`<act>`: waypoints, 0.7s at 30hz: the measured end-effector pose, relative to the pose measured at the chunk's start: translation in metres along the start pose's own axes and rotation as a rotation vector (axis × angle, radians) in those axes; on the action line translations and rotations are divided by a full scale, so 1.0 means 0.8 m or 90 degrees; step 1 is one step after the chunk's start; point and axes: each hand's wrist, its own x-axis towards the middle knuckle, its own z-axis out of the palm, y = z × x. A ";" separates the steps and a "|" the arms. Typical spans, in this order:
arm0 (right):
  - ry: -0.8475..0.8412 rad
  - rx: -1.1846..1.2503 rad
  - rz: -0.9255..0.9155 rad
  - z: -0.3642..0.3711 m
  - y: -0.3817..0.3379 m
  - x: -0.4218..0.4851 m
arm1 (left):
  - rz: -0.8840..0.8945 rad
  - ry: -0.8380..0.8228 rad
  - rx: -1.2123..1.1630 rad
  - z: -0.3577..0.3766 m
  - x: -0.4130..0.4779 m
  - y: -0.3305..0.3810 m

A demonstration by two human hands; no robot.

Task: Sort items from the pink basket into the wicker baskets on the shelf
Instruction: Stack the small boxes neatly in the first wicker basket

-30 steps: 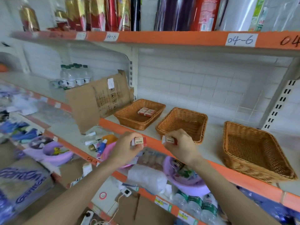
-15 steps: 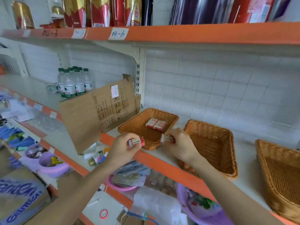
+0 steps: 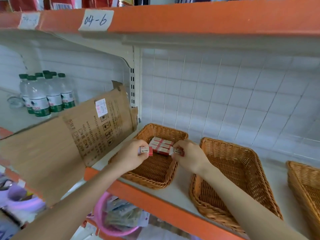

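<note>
Three wicker baskets stand in a row on the shelf. Both my hands are over the left wicker basket [image 3: 152, 181], which holds several red-and-white erasers [image 3: 161, 144] at its far end. My left hand [image 3: 130, 155] pinches a small red-and-white eraser [image 3: 145, 151] above the basket's left side. My right hand [image 3: 189, 157] pinches another eraser [image 3: 177, 151] above its right side. The middle wicker basket [image 3: 230, 186] holds nothing. The right wicker basket [image 3: 306, 189] is cut off by the frame edge. The pink basket [image 3: 103, 220] with packets in it sits on the shelf below.
A flattened cardboard sheet [image 3: 69, 141] leans just left of the left basket. Water bottles [image 3: 45, 94] stand behind it at the left. The orange shelf edge [image 3: 155, 203] runs under my forearms and an upper shelf [image 3: 173, 18] hangs overhead. Purple bowls [image 3: 20, 200] lie lower left.
Both hands have moved forward and up from the shelf's front edge to over the left basket, each still holding its eraser. The camera has come closer and turned left.
</note>
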 end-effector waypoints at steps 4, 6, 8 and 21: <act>-0.011 -0.019 0.015 0.010 0.002 0.013 | 0.011 -0.040 0.045 0.008 0.020 -0.017; -0.014 -0.032 0.021 0.015 0.001 0.017 | 0.024 -0.071 0.070 0.010 0.029 -0.023; -0.011 -0.048 0.032 0.021 -0.003 0.022 | 0.050 -0.102 0.107 0.012 0.040 -0.028; 0.009 -0.068 0.150 0.046 -0.039 0.039 | 0.164 -0.277 0.236 0.032 0.096 -0.045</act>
